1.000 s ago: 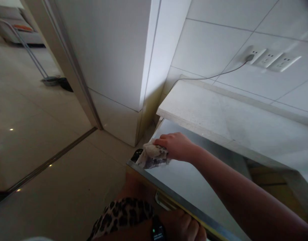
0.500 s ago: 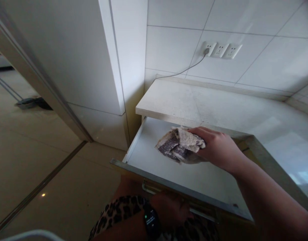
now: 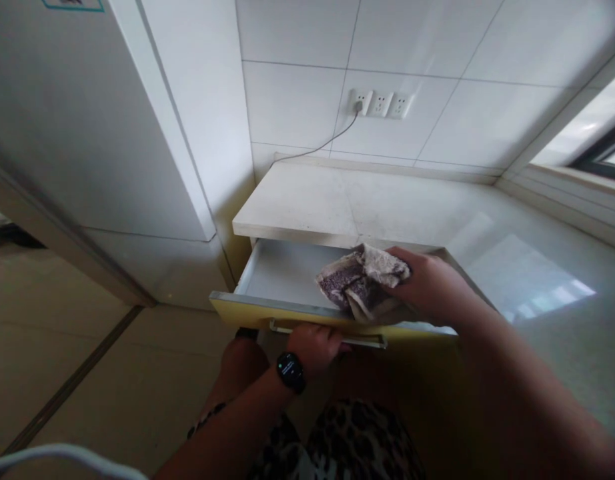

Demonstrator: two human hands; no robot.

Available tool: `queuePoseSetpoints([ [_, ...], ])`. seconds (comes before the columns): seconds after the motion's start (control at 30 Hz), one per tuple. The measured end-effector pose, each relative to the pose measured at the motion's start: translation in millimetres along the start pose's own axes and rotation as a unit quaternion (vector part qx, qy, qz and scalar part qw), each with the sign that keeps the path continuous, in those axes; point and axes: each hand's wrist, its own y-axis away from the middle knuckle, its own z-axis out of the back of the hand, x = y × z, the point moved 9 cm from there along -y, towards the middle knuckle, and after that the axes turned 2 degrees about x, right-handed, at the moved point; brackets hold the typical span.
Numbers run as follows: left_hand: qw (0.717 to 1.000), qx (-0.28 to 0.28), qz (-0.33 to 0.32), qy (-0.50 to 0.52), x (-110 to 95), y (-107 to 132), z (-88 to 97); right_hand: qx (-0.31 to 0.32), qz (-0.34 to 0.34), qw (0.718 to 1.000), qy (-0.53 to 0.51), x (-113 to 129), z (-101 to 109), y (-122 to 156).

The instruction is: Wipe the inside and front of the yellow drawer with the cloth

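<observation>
One crumpled cloth (image 3: 345, 280), off-white with dark purplish-grey patches, is found just right of and below the centre of the frame, over the open drawer (image 3: 282, 267); we cannot tell whether its underside touches the drawer's floor. We record the right hand (image 3: 427, 283) gripping the cloth at its right end, the forearm running down to the lower right corner; the left hand (image 3: 315, 347), at lower centre, is closed on the handle (image 3: 367, 341) of the drawer's yellow front (image 3: 237, 309); a black watch (image 3: 290, 372) with a lit face sits on the left wrist.

We find the drawer partly pulled out beneath a pale countertop (image 3: 307, 200), which extends from the centre to the right edge of the frame and bears a bright reflection at right; below the hands, at bottom centre, we note a leopard-print garment (image 3: 362, 433).

Three socket plates (image 3: 381, 104) stand in a row on the white tiled wall (image 3: 297, 107), upper centre; one plug (image 3: 358, 107) occupies the leftmost, its cord (image 3: 327, 143) trailing down left to the countertop's back corner; a tall white panel (image 3: 137, 133) fills the upper left; part of a window (image 3: 612, 143) shows at upper right.
</observation>
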Motion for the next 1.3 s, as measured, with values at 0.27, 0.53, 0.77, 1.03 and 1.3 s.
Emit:
queuePoseSetpoints([
  [0.27, 0.999, 0.027, 0.02, -0.001, 40, -4, 3.9, 0.024, -0.223, 0.969, 0.099, -85, -37, 56],
  [0.53, 0.999, 0.041, 0.029, -0.015, 64, -2, 5.0, -0.045, -0.276, 0.959, 0.038, -57, -55, 83],
  [0.77, 0.996, 0.033, 0.077, -0.013, 80, -20, 5.5, -0.07, -0.162, 0.982, 0.06, 17, -86, 26],
  [1.03, 0.999, 0.011, 0.028, -0.013, 107, 14, 13.4, -0.121, -0.252, 0.96, 0.028, -72, -81, 62],
  [1.3, 0.995, -0.053, 0.085, -0.016, 97, 14, 12.1, -0.132, -0.243, 0.961, 0.006, -37, -89, 55],
])
